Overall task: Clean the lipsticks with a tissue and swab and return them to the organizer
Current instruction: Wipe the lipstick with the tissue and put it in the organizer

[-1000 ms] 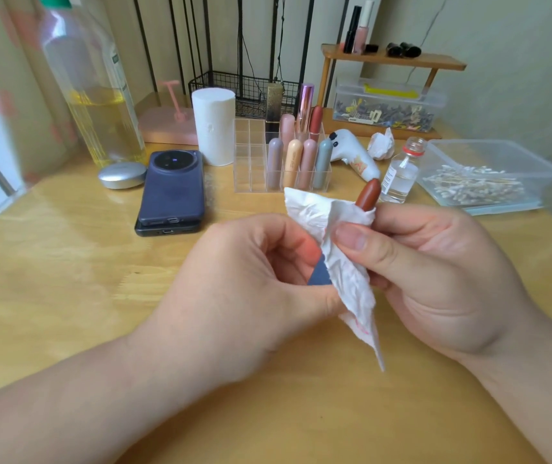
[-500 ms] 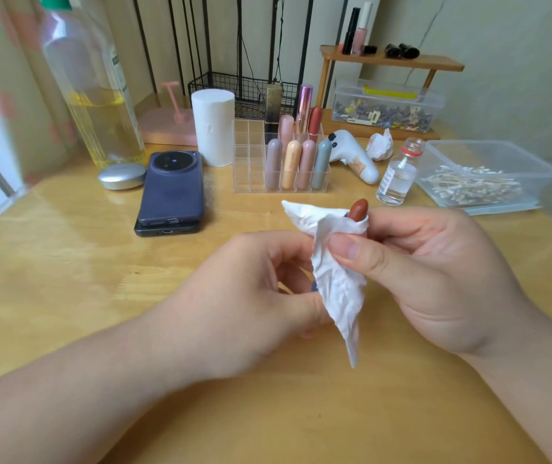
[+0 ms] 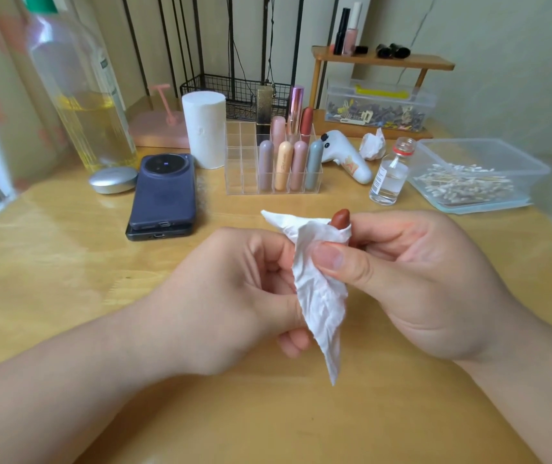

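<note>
From my remote seat, the wooden table (image 3: 67, 262) fills most of the view, and its edges run out of frame. At far left a tall bottle (image 3: 80, 95) of yellow liquid is blurred, its top cut off. At far right a clear tub (image 3: 532, 169) holds cotton swabs (image 3: 462, 185), but through the plastic they are too hazy to count.

Both forearms enter from the bottom and meet over the middle of the table. The right hand (image 3: 418, 279) pinches the tissue (image 3: 321, 296) between thumb and forefinger, wrapping it round the upper part of the lipstick (image 3: 340, 218). The left hand (image 3: 227, 296) has its fingers curled in against the tissue's left edge, and its thumb tip goes behind the paper. It seems to grip the lipstick's lower end there, though I cannot see the contact itself.

Behind the hands stands the clear organizer (image 3: 244, 162). There are four pastel lipsticks in its front row and more behind them, though I cannot tell which back cells they occupy. Left of it a dark phone (image 3: 165, 192) lies on a second device, most of which is covered. A white paper roll (image 3: 204, 128) stands upright just beside the organizer.

The tissue hangs to a point below the hands, clear of the table. A small glass bottle (image 3: 390, 175) stands between the organizer and the tub, and its label is unreadable. Only the lipstick's brown-red tip shows above the tissue, with the barrel hidden. It is held in the air, well apart from the organizer.
</note>
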`<state>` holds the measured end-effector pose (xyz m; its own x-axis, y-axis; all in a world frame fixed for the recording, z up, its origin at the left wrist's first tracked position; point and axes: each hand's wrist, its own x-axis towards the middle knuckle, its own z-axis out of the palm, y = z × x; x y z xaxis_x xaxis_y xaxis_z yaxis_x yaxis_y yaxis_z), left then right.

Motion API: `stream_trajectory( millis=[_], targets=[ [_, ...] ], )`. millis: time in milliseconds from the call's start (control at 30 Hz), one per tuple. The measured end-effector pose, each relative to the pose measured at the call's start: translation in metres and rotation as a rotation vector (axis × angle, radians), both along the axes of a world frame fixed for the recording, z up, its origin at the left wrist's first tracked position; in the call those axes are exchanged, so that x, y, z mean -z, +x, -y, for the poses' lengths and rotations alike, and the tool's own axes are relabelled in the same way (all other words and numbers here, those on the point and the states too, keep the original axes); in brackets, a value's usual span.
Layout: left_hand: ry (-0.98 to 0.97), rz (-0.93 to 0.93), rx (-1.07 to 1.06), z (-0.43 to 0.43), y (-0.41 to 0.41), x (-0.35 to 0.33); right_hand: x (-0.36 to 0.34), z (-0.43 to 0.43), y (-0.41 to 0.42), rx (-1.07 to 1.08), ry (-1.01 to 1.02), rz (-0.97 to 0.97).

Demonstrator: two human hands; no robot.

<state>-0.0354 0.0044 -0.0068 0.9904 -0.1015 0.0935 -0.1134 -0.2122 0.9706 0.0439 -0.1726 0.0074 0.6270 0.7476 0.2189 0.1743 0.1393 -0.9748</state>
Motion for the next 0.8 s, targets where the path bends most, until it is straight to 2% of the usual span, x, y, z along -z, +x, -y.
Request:
stream_trajectory(
  millis=[167, 267, 367, 467, 600, 800],
  targets=[
    [-0.126, -0.042, 0.187, -0.004, 0.002, 0.000, -0.003, 0.001, 0.001, -0.033, -0.006, -0.001],
    [-0.089, -0.015, 0.069, 0.002, 0.001, 0.002, 0.000, 0.000, 0.004, 0.075, -0.021, 0.067],
    [0.063, 0.012, -0.121, 0.008, 0.000, 0.005, 0.004, -0.002, 0.006, 0.184, -0.055, 0.125],
    [0.074, 0.004, -0.252, 0.012, -0.001, 0.005, 0.008, -0.005, 0.004, 0.226, -0.067, 0.137],
    [0.149, 0.025, -0.286, 0.014, -0.002, 0.005, 0.008, -0.004, 0.004, 0.198, -0.087, 0.132],
    [0.113, 0.049, -0.233, 0.009, -0.002, 0.004, 0.007, -0.001, 0.005, 0.156, -0.054, 0.119]
  ],
)
